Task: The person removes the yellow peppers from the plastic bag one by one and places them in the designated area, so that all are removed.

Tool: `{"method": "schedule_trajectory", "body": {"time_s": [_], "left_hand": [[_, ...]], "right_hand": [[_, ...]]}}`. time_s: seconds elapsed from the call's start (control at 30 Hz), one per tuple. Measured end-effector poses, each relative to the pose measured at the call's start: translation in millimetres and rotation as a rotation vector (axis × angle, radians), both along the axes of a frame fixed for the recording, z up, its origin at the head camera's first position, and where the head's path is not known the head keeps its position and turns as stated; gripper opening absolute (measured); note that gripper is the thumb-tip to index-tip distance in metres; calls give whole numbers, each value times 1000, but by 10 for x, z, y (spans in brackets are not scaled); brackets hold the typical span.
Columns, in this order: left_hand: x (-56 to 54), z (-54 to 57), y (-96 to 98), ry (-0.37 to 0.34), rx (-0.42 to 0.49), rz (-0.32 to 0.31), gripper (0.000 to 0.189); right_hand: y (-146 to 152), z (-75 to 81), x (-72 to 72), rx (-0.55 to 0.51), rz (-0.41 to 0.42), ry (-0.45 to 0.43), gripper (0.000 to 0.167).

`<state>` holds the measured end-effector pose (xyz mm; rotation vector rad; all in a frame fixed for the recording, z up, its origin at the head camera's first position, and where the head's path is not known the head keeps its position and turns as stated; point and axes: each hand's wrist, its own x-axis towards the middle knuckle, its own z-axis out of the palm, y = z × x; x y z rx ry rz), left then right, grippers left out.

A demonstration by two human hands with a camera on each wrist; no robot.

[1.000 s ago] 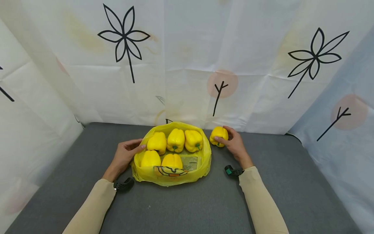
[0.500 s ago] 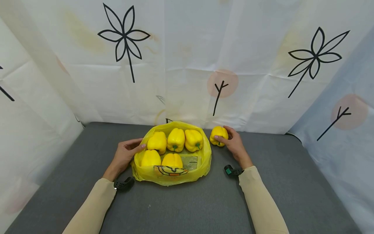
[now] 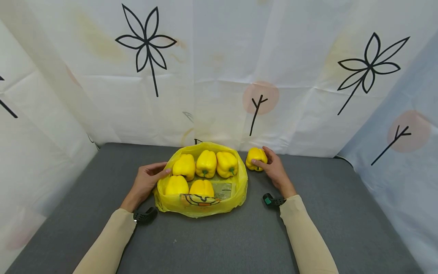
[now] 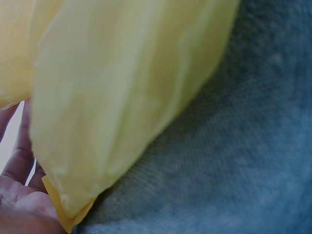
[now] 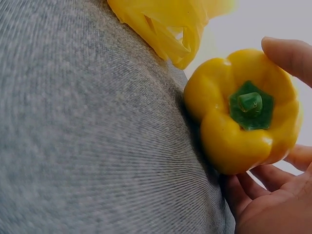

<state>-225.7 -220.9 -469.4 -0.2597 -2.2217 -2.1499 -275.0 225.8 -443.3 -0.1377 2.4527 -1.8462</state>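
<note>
A yellow plastic bag lies wide-mouthed on the grey table, with several yellow bell peppers inside. At its left side my left hand holds the rim, thumb over the edge and the other fingers outside. In the left wrist view the bag's wall hides much of that hand. Just right of the bag, my right hand grips another yellow bell pepper between thumb and fingers. The right wrist view shows this bell pepper close up at the table surface, its green stem facing the camera.
The grey table runs back to a white fabric wall printed with plants, close behind the bag. Similar fabric stands on the left and right. Both wrists wear black straps.
</note>
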Motion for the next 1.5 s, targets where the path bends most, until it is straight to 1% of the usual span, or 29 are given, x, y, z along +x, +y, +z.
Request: {"method": "schedule_trajectory", "body": {"time_s": [0.13, 0.43, 0.7, 0.87, 1.03, 1.2, 1.33, 1.5], "left_hand": [[-4, 0, 6, -1, -6, 1, 46], [-3, -10, 3, 8, -4, 1, 44], [3, -21, -16, 13, -19, 2, 45], [12, -9, -13, 20, -15, -3, 45], [5, -10, -6, 19, -10, -1, 43], [1, -16, -5, 11, -1, 2, 43], [5, -9, 0, 10, -7, 2, 44], [5, 1, -2, 0, -14, 3, 44]], "right_hand": [[11, 19, 4, 9, -2, 7, 89], [63, 130, 31, 38, -27, 43, 91], [29, 314, 127, 81, -67, 102, 90], [-36, 445, 211, 108, -62, 170, 85], [-165, 568, 312, 126, -30, 239, 79], [-333, 635, 407, 149, 30, 299, 75], [-470, 637, 473, 159, 80, 336, 74], [-651, 603, 540, 145, 147, 355, 71]]}}
